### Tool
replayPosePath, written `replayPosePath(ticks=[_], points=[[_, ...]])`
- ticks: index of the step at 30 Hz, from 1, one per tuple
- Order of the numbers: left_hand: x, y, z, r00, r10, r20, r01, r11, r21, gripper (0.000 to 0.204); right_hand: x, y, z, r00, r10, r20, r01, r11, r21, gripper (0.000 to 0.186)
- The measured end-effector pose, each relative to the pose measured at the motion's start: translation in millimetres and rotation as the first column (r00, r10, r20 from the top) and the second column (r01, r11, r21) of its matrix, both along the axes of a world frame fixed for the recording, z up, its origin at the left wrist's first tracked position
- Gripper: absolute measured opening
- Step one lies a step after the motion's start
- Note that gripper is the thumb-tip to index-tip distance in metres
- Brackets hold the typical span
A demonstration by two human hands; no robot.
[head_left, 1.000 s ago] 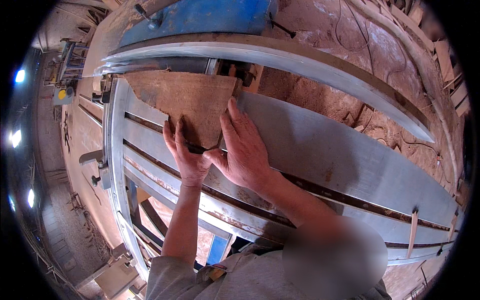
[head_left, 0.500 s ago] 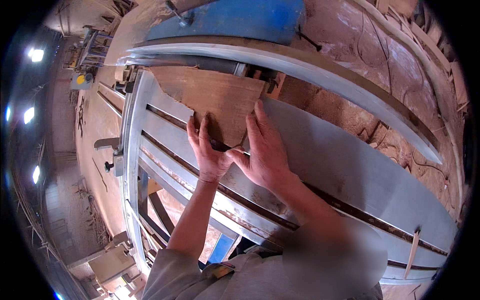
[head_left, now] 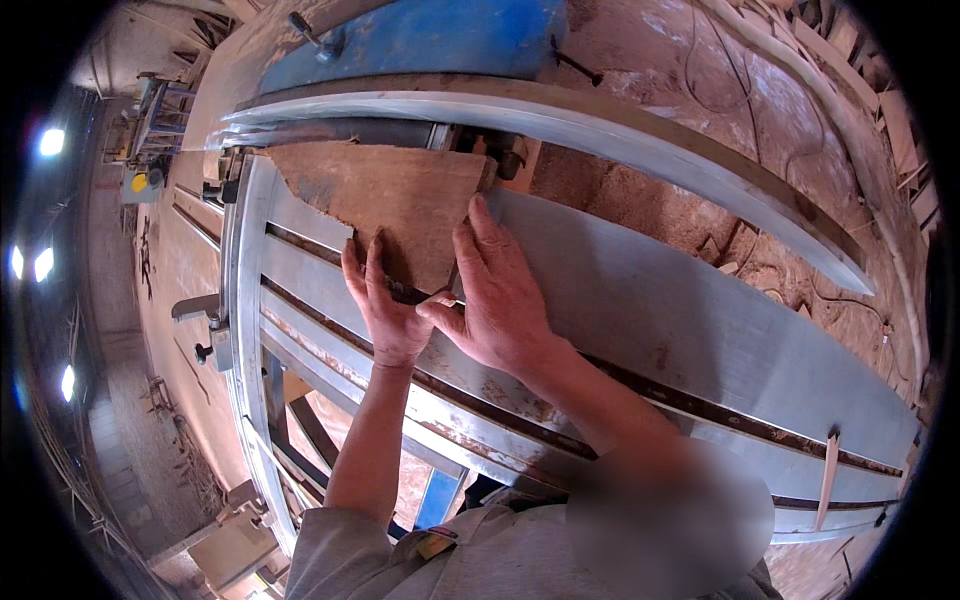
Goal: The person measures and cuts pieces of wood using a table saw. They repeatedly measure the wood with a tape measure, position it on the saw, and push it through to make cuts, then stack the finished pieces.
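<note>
A flat reddish-brown wooden board (head_left: 400, 190) with a ragged left edge lies on the grey metal machine table (head_left: 620, 290), just short of the long metal fence (head_left: 560, 118). My left hand (head_left: 388, 310) grips the board's near left part, two fingers bent over its top and the thumb side hidden. Along the right edge of the board lies my right hand (head_left: 495, 290), its fingers reaching forward and its thumb stretched left across the near corner, close to my left hand. The undersides of both hands cannot be seen.
Slots (head_left: 480, 395) run lengthwise through the table. A thin wood strip (head_left: 828, 480) stands out of one at the right. Beyond the fence are a blue machine panel (head_left: 430, 45) and sawdust with offcuts (head_left: 740, 245). A metal rail (head_left: 240, 330) with clamps edges the left side.
The whole view has shifted, so table, board and hands appear further left. Both hands keep their places on the board, which shows no clear movement against the table.
</note>
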State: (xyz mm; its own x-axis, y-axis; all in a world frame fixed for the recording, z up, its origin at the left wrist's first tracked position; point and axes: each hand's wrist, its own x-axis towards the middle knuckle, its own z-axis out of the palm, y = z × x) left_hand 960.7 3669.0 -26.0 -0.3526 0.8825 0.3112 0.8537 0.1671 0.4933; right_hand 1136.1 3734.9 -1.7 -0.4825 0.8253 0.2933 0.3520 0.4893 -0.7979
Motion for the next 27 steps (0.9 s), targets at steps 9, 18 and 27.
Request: replayPosePath(ticks=[9,18,27], points=[[5,1,5,0.999,0.022,0.029,-0.021,1.000,-0.010,0.120,-1,0,-1,1.000,0.019,0.023,-0.018,0.998,-0.061,0.092],[2,4,5,1.000,-0.012,0.017,0.010,0.997,0.072,0.101,-19,6,16,0.990,0.040,-0.139,-0.010,0.976,0.216,0.056],[6,4,18,0.996,0.022,-0.090,-0.032,0.992,-0.118,0.090,-71,40,19,0.975,0.221,-0.003,-0.214,0.949,0.230,0.035]])
